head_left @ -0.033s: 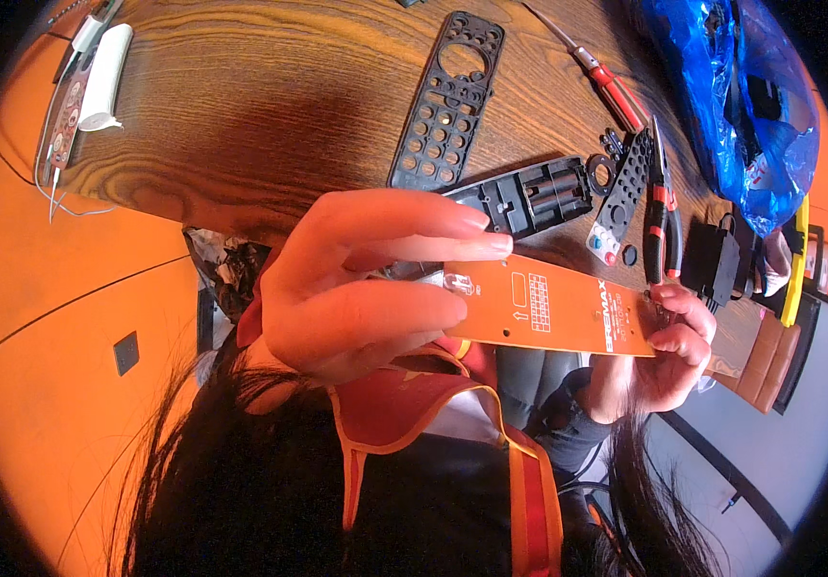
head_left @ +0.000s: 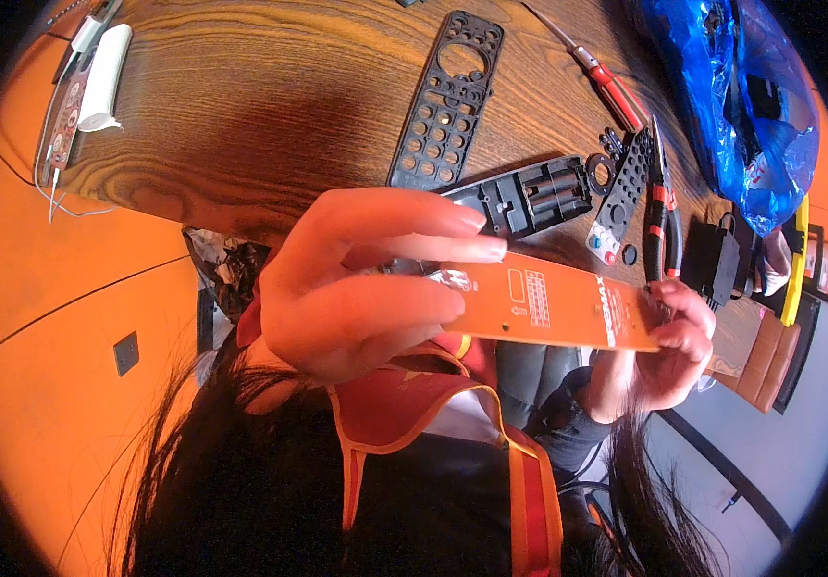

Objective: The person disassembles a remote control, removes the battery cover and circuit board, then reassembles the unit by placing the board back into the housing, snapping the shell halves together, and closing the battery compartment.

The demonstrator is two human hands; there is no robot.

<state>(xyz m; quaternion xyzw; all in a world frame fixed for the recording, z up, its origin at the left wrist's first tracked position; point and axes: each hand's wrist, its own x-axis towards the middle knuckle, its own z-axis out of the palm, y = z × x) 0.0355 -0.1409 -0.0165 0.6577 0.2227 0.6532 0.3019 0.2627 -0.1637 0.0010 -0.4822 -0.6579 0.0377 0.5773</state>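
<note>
I hold an orange printed circuit board (head_left: pixel 563 303) by its two ends, above the near edge of the table. My left hand (head_left: pixel 366 279) pinches the left end, next to a clear bulb-like part. The right end is between the fingertips of my right hand (head_left: pixel 675 346). White print marks the face turned up to me. Just beyond my fingers lies a black remote control back shell (head_left: pixel 539 197) with a battery compartment. A black rubber keypad (head_left: pixel 622 197) lies to its right. Farther back is the black front shell (head_left: pixel 447 106), full of button holes.
A red-handled screwdriver (head_left: pixel 616 96) and red-and-black pliers (head_left: pixel 659 207) lie on the wooden table (head_left: pixel 260 87). A blue plastic bag (head_left: pixel 721 115) sits at the far right, above a black adapter (head_left: pixel 718 264). A white cylinder (head_left: pixel 106 77) and a power strip (head_left: pixel 68 120) are at the left edge.
The circuit board has tilted slightly in my hands, so its printed face looks narrower. My left fingertips have shifted a little; the parts on the table have not moved.
</note>
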